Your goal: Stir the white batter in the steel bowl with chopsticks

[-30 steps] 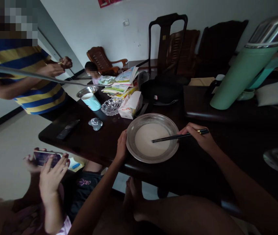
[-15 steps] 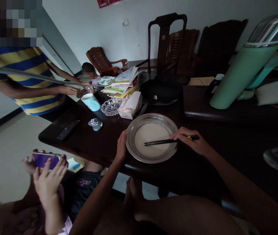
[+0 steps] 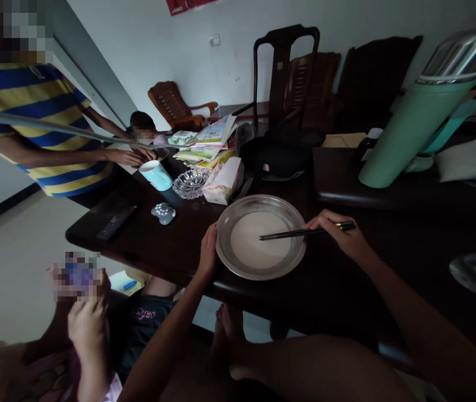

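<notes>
A wide metal bowl stands on the dark table, with a pale, milky liquid in it. My left hand grips the bowl's left rim, its fingers partly hidden behind the wall. In my right hand, at the bowl's right side, is a pair of black chopsticks with gold bands near the top. Their tips dip into the liquid around the bowl's middle.
Behind the bowl are a tissue box, a glass dish, a light-blue cup and stacked booklets. A green thermos stands right. A person in a striped shirt stands left; another holds a phone.
My right hand has moved right and slightly up, drawing the chopstick tips rightward through the liquid. My left hand and the bowl stay put. The standing person's hands have shifted near the cup.
</notes>
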A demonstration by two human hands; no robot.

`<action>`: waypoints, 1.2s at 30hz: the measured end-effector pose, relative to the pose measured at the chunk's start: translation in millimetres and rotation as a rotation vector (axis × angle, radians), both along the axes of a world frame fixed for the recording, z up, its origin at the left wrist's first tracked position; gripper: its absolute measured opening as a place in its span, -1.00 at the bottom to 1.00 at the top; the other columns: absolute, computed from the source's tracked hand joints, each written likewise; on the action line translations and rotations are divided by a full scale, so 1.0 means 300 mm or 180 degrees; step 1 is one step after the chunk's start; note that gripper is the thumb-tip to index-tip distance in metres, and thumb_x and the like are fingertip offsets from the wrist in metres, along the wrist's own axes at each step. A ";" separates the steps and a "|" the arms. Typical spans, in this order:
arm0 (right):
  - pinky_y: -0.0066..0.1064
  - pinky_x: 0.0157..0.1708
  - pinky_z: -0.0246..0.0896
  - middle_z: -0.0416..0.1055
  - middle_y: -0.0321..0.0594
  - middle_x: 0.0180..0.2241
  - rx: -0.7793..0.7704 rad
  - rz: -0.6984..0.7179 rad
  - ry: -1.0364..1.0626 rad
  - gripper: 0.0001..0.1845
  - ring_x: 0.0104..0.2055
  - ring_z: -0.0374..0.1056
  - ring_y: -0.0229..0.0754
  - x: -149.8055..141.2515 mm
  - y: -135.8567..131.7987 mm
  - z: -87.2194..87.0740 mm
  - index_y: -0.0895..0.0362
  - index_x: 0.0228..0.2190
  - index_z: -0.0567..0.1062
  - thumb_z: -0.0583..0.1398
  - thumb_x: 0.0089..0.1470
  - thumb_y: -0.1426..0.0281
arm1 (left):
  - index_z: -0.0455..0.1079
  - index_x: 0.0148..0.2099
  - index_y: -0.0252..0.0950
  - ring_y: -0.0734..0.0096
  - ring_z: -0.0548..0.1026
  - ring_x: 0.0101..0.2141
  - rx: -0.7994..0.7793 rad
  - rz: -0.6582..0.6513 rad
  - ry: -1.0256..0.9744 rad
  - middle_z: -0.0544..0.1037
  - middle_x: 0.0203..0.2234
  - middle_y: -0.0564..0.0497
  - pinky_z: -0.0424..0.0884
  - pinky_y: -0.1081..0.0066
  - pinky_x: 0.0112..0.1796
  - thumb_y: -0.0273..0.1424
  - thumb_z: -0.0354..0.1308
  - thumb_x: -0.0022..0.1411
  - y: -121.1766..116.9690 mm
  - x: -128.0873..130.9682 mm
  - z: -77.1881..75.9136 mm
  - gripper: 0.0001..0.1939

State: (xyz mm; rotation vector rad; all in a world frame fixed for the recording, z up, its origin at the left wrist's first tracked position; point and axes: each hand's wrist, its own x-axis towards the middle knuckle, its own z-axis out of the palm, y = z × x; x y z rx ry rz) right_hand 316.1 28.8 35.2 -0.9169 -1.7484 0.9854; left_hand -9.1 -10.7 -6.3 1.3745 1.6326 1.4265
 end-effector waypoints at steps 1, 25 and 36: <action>-0.22 -0.18 0.35 0.60 -0.19 -0.37 -0.0004 0.0082 0.0003 -0.60 -0.28 0.50 -0.07 -0.001 -0.002 0.002 0.04 -0.47 0.58 0.13 0.23 0.09 | 0.45 0.01 -0.32 0.22 0.44 0.00 0.0001 -0.0012 0.0014 0.55 -0.03 -0.12 0.29 0.27 0.09 -0.12 -0.13 0.35 0.000 0.001 0.001 -0.52; -0.23 -0.17 0.35 0.62 -0.19 -0.33 0.0062 0.0384 -0.0055 -0.66 -0.24 0.50 -0.07 -0.013 -0.010 0.002 0.04 -0.42 0.60 0.15 0.23 0.13 | 0.47 0.00 -0.34 0.22 0.45 0.00 0.0010 0.0004 0.0016 0.56 -0.04 -0.10 0.30 0.27 0.09 -0.10 -0.14 0.35 -0.002 0.004 0.011 -0.49; -0.25 -0.16 0.34 0.62 -0.20 -0.32 0.0149 0.0385 -0.0032 -0.69 -0.21 0.50 -0.08 -0.015 -0.011 -0.008 0.03 -0.41 0.59 0.16 0.24 0.16 | 0.47 0.00 -0.32 0.22 0.45 -0.01 0.0003 0.0035 -0.0098 0.56 -0.04 -0.09 0.30 0.26 0.09 -0.12 -0.12 0.35 -0.002 0.000 0.000 -0.52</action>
